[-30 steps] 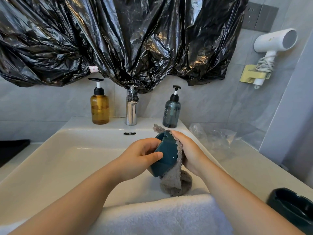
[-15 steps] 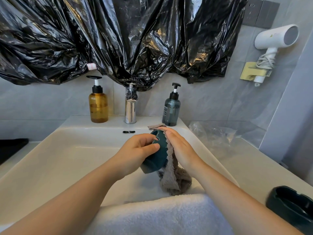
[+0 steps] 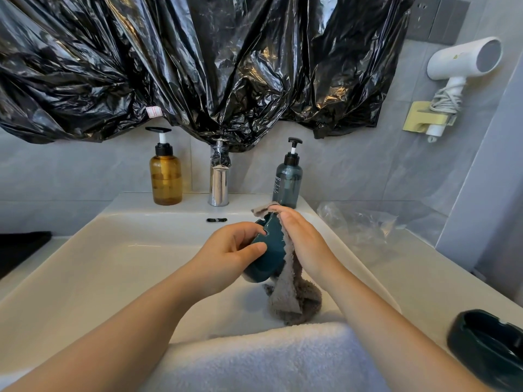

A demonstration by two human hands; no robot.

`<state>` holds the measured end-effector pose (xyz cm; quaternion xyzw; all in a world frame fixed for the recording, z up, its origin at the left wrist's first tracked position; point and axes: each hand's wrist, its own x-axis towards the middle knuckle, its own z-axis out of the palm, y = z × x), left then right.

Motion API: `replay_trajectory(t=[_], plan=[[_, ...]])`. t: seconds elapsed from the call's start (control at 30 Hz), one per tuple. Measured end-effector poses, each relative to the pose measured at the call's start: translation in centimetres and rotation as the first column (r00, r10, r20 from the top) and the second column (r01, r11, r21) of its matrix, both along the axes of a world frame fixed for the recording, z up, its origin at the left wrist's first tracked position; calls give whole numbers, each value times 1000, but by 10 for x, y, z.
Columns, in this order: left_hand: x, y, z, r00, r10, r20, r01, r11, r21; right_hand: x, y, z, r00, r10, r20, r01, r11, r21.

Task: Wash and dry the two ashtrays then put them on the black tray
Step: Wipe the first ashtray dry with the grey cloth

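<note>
White sink (image 3: 93, 250), left hand (image 3: 226, 258) gripping teal ashtray (image 3: 268, 256), right hand (image 3: 305, 244) pressing cloth (image 3: 291, 295)

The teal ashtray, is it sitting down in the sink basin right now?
No, the teal ashtray is held above the basin, gripped by the left hand while the right hand presses a grey cloth against it.

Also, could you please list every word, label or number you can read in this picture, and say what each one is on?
"POO": end of a vertical word on the grey-blue pump bottle; its start is hidden.
Red marks on the small white tag on the black plastic sheet: too blurred to read.
Mark on the white hair dryer: too small to read.
</note>
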<state>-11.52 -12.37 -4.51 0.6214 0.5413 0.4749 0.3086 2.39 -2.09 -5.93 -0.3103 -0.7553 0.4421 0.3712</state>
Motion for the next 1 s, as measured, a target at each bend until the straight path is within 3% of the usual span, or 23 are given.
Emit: replay_trajectory(t=[0.07, 0.13, 0.27, 0.43, 0.53, 0.63, 0.7, 0.83, 1.0], plan=[[1, -1, 1, 999, -40, 33, 40, 999, 3, 0, 3, 1, 999, -26, -29, 20, 984, -176], [2, -1, 3, 997, -65, 43, 66, 998, -3, 2, 8, -2, 996, -51, -67, 33, 968, -249], [5, 3, 2, 993, -76, 87, 80, 996, -41, 2, -1, 2, 994, -65, -82, 52, 986, -156], [7, 5, 2, 996, 13, 94, -6, 998, -68, -3, -9, -3, 999, 5, 52, -8, 998, 55], [5, 6, 2, 995, 67, 72, -62, 996, -60, -2, -7, -4, 998, 11, 60, -16, 996, 84], [3, 5, 1, 995, 66, 75, -65, 998, -21, 1, -4, -3, 1000, -12, 8, 11, 997, 73], [1, 4, 1, 994, 28, 107, -29, 1000, 10, 3, -1, -2, 999, -28, -32, 27, 999, -36], [-1, 4, 4, 993, 28, 113, -30, 999, 17, 8, 6, -2, 998, -57, 13, 58, 990, -125], [-2, 8, 3, 982, 136, 131, -140, 990, 20, 8, -11, 3, 1000, -8, -2, 8, 991, 131]])
